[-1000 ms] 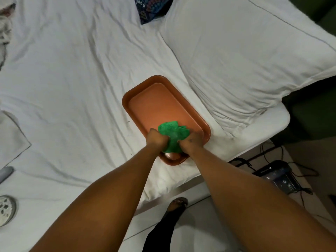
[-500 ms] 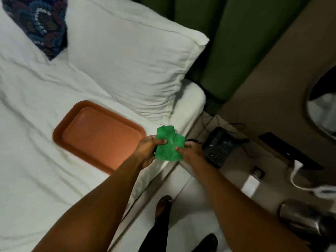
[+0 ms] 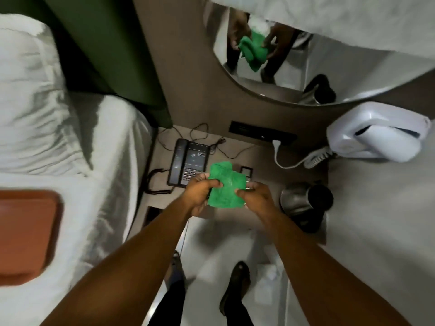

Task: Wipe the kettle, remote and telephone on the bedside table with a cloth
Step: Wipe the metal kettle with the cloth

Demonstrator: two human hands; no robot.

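Observation:
Both hands hold a green cloth (image 3: 225,187) above the bedside table (image 3: 254,161). My left hand (image 3: 202,192) pinches its left edge and my right hand (image 3: 257,196) grips its right edge. A black telephone (image 3: 188,164) lies on the table just left of the cloth, its handset on the left side. To the right of my right hand, a steel kettle (image 3: 303,203) with a black handle stands on the table. I cannot make out a remote; the cloth and hands cover part of the tabletop.
The bed with a white sheet (image 3: 70,149) lies at left, an orange tray (image 3: 26,234) on it. A white wall hair dryer (image 3: 376,132) with a coiled cord hangs at right. A round mirror (image 3: 294,74) and a socket strip (image 3: 261,134) sit behind the table.
My view and both hands have swung right from the tray on the bed to the bedside table, carrying the green cloth. The telephone and kettle now lie directly below.

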